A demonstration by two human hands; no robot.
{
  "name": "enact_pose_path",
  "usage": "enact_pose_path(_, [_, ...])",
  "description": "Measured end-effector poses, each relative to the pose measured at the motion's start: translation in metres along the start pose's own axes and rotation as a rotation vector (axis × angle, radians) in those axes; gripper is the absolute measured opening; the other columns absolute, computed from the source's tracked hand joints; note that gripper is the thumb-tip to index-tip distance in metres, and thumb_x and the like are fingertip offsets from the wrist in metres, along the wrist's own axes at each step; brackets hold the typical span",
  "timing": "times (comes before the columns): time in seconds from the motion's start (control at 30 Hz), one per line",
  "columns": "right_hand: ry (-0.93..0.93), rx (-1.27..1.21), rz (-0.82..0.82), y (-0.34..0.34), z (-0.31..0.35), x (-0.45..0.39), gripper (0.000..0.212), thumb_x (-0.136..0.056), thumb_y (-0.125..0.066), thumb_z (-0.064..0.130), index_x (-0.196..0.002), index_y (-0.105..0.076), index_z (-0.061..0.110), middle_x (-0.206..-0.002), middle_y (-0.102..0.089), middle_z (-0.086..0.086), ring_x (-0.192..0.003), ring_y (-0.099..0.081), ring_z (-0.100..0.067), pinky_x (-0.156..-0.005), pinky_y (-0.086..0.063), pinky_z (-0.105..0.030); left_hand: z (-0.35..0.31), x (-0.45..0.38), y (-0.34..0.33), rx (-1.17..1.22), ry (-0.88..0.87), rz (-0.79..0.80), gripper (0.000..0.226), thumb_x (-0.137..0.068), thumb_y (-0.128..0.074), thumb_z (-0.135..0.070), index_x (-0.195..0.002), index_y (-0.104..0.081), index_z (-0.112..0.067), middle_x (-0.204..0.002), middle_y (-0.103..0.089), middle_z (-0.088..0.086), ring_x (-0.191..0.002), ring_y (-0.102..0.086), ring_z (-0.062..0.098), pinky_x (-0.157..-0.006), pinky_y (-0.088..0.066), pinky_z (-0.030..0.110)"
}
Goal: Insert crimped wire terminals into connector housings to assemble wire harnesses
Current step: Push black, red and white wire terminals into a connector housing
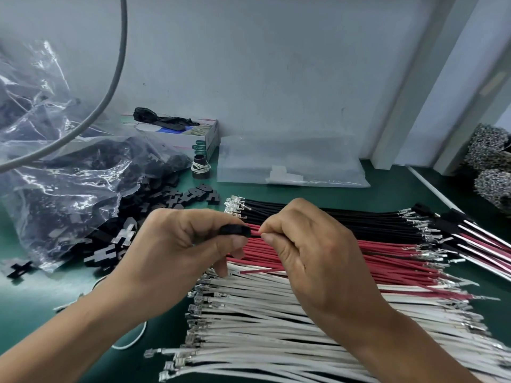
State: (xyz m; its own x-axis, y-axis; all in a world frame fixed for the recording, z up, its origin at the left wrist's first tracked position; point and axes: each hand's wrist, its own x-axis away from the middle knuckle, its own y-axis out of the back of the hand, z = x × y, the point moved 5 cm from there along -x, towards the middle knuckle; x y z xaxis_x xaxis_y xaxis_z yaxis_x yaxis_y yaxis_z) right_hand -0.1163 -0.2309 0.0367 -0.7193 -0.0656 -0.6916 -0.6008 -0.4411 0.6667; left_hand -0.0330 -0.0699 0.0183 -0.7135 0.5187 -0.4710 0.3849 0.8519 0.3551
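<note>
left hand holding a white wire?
No, the left hand pinches a black connector housing; the white wires lie on the table.

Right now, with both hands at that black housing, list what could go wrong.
1. The left hand hides most of the small black plastic connector housing, so the thin red wire pinched by the right hand may enter the wrong cavity or seat only partly.
2. The pinch sits close to the housing; a skewed push could bend the terminal.
3. The forearms hover over the loose white wires and might scatter them.
</note>
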Motion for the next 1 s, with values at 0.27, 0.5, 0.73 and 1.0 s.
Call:
enact_pose_path(0.27, [0.171, 0.290, -0.181, 0.020, 0.007, -0.005, 0.004, -0.092, -0.073, 0.010, -0.089, -0.075, 0.011, -0.084, -0.062, 0.000, -0.079, -0.052, -0.018, -0.062, -0.045, -0.032, 0.005, -0.004, 0.001, 0.044, -0.012, -0.107, 0.011, -0.086, -0.081, -0.027, -0.097, -0.079, -0.029, -0.079, -0.078, 0.002, -0.055, -0.069, 0.021, -0.055, -0.061, 0.036])
enact_pose_path(0.5, [-0.035, 0.278, 0.374, -0.010, -0.013, 0.008, 0.009, -0.088, -0.073, 0.036, -0.081, -0.072, 0.031, -0.082, -0.055, 0.016, -0.081, -0.048, -0.008, -0.061, -0.048, -0.028, 0.009, -0.004, 0.007, 0.027, 0.012, -0.180, 0.013, -0.082, -0.074, -0.025, -0.094, -0.079, -0.021, -0.075, -0.076, 0.003, -0.052, -0.066, 0.019, -0.053, -0.058, 0.044])
enact_pose_path(0.73, [-0.172, 0.240, 0.283, -0.014, -0.017, 0.003, 0.008, -0.086, -0.076, 0.032, -0.087, -0.068, 0.033, -0.087, -0.059, 0.017, -0.083, -0.053, -0.005, -0.066, -0.040, -0.021, 0.009, -0.004, 0.006, 0.050, -0.008, -0.182, 0.016, -0.082, -0.074, -0.030, -0.096, -0.079, -0.025, -0.077, -0.077, 0.003, -0.053, -0.067, 0.019, -0.055, -0.060, 0.040])
enact_pose_path(1.0, [-0.221, 0.083, 0.398, -0.015, -0.011, 0.010, 0.014, -0.088, -0.065, 0.048, -0.085, -0.073, 0.036, -0.083, -0.059, 0.021, -0.087, -0.052, 0.000, -0.068, -0.040, -0.021, 0.014, -0.005, 0.008, 0.084, 0.024, -0.185, 0.018, -0.079, -0.076, -0.032, -0.095, -0.079, -0.025, -0.076, -0.077, 0.005, -0.053, -0.067, 0.021, -0.055, -0.059, 0.031])
